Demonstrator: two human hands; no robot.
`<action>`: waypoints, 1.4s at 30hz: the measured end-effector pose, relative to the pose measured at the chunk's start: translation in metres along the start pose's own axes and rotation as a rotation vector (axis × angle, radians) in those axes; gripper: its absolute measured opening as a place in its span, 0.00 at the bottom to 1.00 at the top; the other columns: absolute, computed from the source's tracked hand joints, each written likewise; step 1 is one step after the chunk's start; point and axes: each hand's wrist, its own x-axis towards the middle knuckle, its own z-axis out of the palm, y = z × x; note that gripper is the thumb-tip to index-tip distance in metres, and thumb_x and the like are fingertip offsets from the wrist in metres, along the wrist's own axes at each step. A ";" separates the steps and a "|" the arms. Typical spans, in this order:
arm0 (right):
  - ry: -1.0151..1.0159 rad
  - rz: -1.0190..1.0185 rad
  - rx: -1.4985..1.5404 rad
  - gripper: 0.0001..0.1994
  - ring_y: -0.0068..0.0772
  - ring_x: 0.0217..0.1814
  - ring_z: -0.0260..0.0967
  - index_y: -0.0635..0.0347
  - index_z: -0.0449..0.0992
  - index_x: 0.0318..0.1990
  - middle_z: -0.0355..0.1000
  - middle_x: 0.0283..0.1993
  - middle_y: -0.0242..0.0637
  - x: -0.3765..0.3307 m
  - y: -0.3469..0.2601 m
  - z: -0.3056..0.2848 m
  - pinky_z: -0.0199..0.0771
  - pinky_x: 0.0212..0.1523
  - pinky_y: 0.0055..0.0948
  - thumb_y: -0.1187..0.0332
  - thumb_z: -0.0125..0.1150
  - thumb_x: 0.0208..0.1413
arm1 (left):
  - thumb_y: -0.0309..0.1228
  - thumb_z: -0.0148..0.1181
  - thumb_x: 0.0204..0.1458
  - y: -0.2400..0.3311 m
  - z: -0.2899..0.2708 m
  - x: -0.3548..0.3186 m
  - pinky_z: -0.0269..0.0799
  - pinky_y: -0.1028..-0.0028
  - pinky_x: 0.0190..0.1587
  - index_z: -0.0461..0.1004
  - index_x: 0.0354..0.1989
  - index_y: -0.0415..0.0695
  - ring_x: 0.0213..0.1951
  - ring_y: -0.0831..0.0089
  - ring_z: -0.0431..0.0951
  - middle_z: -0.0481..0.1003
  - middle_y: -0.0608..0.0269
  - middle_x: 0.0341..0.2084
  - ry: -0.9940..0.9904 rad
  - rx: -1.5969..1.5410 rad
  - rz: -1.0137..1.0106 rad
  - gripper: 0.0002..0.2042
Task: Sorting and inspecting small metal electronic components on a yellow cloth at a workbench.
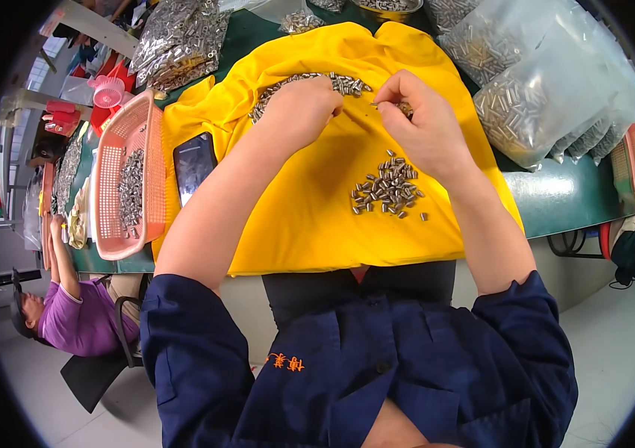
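Left hand [299, 108] curled on far row of small metal pins [347, 82]; right hand [422, 123] pinching pins; yellow cloth [310, 216] on desk.

Shiny metal pins [388, 188] under hands on matt yellow cloth [310, 224]; glossy clear plastic bags [549, 97] right; perforated plastic tray [129, 179] left.

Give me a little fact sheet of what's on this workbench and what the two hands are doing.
Surface: yellow cloth spread over a green table
Left hand: resting on a long heap of small silver metal cylinders
Right hand: pinching a few of the pieces at its fingertips
Sorted pile: smaller cluster of metal pieces near the right wrist
Beside the cloth: black phone, pink plastic basket holding more pieces
Far edge: clear plastic bags of metal pieces
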 end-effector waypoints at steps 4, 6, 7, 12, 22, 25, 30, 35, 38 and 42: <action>-0.031 0.026 -0.014 0.04 0.22 0.24 0.60 0.62 0.65 0.28 0.66 0.23 0.33 0.000 -0.002 -0.001 0.61 0.26 0.22 0.72 0.48 0.44 | 0.26 0.56 0.37 -0.001 -0.004 -0.001 0.65 0.69 0.34 0.71 0.25 0.44 0.32 0.64 0.69 0.68 0.63 0.24 -0.042 -0.019 -0.023 0.05; -0.040 0.043 -0.005 0.04 0.22 0.24 0.60 0.62 0.65 0.28 0.65 0.23 0.33 0.000 -0.003 0.001 0.61 0.26 0.21 0.72 0.48 0.44 | 0.26 0.55 0.37 -0.001 -0.002 -0.004 0.66 0.69 0.34 0.71 0.26 0.44 0.32 0.64 0.69 0.68 0.62 0.24 -0.007 -0.013 -0.018 0.05; -0.045 0.045 -0.001 0.04 0.22 0.24 0.60 0.61 0.65 0.28 0.65 0.23 0.33 0.000 -0.001 0.001 0.61 0.26 0.21 0.72 0.48 0.44 | 0.25 0.55 0.37 0.002 -0.003 -0.001 0.66 0.70 0.34 0.71 0.26 0.44 0.32 0.64 0.69 0.68 0.61 0.24 0.032 -0.019 -0.005 0.05; -0.056 0.029 0.014 0.04 0.21 0.24 0.59 0.61 0.65 0.28 0.65 0.23 0.32 0.000 0.004 0.002 0.61 0.26 0.21 0.72 0.48 0.45 | 0.23 0.55 0.41 0.025 -0.010 -0.007 0.68 0.76 0.35 0.71 0.29 0.40 0.31 0.72 0.73 0.72 0.63 0.27 0.133 -0.663 -0.286 0.05; -0.143 0.089 0.095 0.04 0.21 0.25 0.58 0.62 0.64 0.28 0.63 0.23 0.31 -0.001 -0.004 0.002 0.60 0.26 0.20 0.72 0.48 0.45 | 0.21 0.55 0.44 0.040 -0.009 -0.019 0.69 0.81 0.37 0.70 0.34 0.36 0.32 0.77 0.73 0.73 0.62 0.29 0.192 -1.544 -0.431 0.08; -0.135 0.067 0.085 0.04 0.21 0.24 0.58 0.62 0.64 0.28 0.63 0.23 0.31 -0.001 -0.004 0.001 0.60 0.26 0.20 0.72 0.48 0.45 | 0.21 0.55 0.44 0.040 -0.008 -0.018 0.69 0.81 0.37 0.70 0.34 0.36 0.32 0.77 0.73 0.73 0.62 0.28 0.187 -1.528 -0.428 0.08; -0.111 0.035 0.086 0.03 0.21 0.24 0.58 0.62 0.64 0.27 0.63 0.23 0.31 -0.001 -0.002 0.000 0.60 0.25 0.20 0.73 0.48 0.45 | 0.21 0.55 0.43 0.041 -0.009 -0.019 0.69 0.81 0.37 0.71 0.34 0.36 0.31 0.78 0.73 0.73 0.63 0.28 0.169 -1.525 -0.426 0.08; -0.120 0.019 -0.003 0.03 0.26 0.22 0.60 0.62 0.63 0.27 0.64 0.21 0.35 -0.003 -0.004 0.004 0.60 0.24 0.24 0.73 0.48 0.44 | 0.21 0.56 0.42 0.043 -0.009 -0.021 0.68 0.83 0.35 0.73 0.32 0.37 0.30 0.81 0.73 0.74 0.65 0.26 0.181 -1.419 -0.451 0.07; -0.150 0.012 -0.196 0.03 0.35 0.22 0.62 0.62 0.62 0.27 0.64 0.21 0.40 -0.005 -0.005 0.001 0.61 0.24 0.28 0.73 0.47 0.44 | 0.22 0.56 0.41 0.046 -0.008 -0.018 0.68 0.83 0.33 0.74 0.30 0.37 0.28 0.82 0.73 0.75 0.65 0.25 0.171 -1.217 -0.430 0.06; -0.116 0.005 -0.220 0.03 0.40 0.23 0.62 0.61 0.62 0.27 0.64 0.21 0.43 -0.008 -0.002 0.009 0.61 0.24 0.31 0.73 0.47 0.44 | 0.23 0.56 0.40 0.049 -0.006 -0.019 0.67 0.84 0.32 0.74 0.28 0.37 0.26 0.83 0.73 0.75 0.66 0.23 0.227 -1.154 -0.476 0.06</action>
